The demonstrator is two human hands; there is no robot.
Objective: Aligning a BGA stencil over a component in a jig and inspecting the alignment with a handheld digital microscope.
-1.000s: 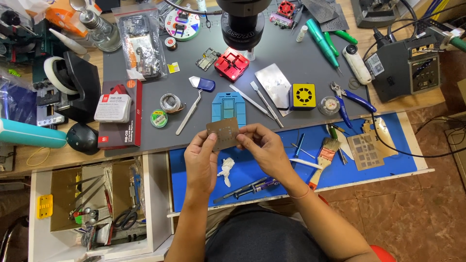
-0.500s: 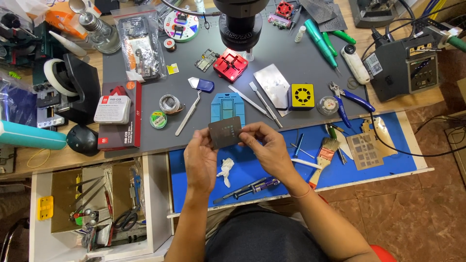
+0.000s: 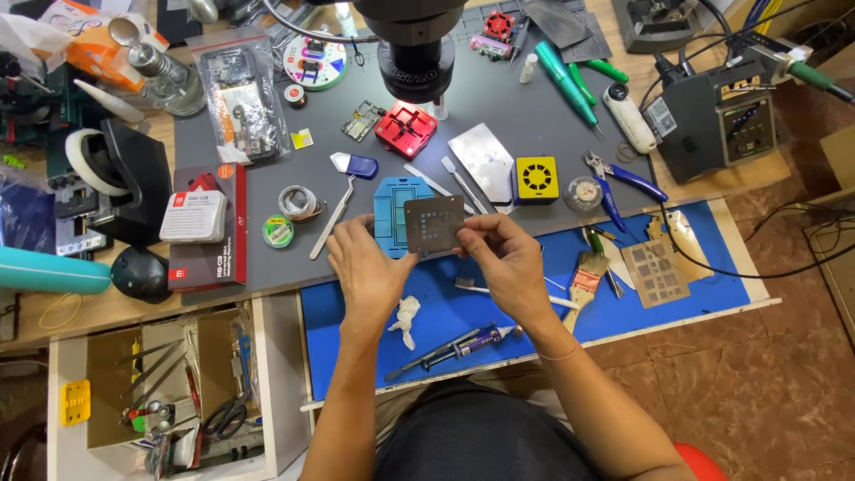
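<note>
- Cluttered repair table (image 3: 223, 298), grey mat at the back, blue mat in front, a microscope head (image 3: 416, 53) hanging over it all at twelve o'clock.
- Left hand (image 3: 370, 267) and right hand (image 3: 508, 258) are both up off the table, each pinching an edge of a thin dark stencil plate (image 3: 435, 223); fingers are clamped on it, left at its nine o'clock side, right at its three.
- That stencil plate is held flat in the air, right over the near edge of a blue holder block (image 3: 392, 209) on the grey mat.
- How far along? My read: the plate is in hand but not set down on anything yet, so seating it is what remains.
- Moving outward: tweezers (image 3: 331, 223) lie at nine o'clock of the block, a red jig (image 3: 405, 129) sits at twelve, a yellow square box (image 3: 535, 178) at two.
- On the blue mat, a crumpled white wipe (image 3: 407, 318) lies at six o'clock of the left hand, a syringe tube (image 3: 463, 343) just beyond it, a brush (image 3: 583, 285) at three.
- Containers: an open drawer (image 3: 169, 383) at seven o'clock holds loose hand tools, scissors among them; a clear bag (image 3: 239, 93) at eleven holds small parts, too small to tell apart.
</note>
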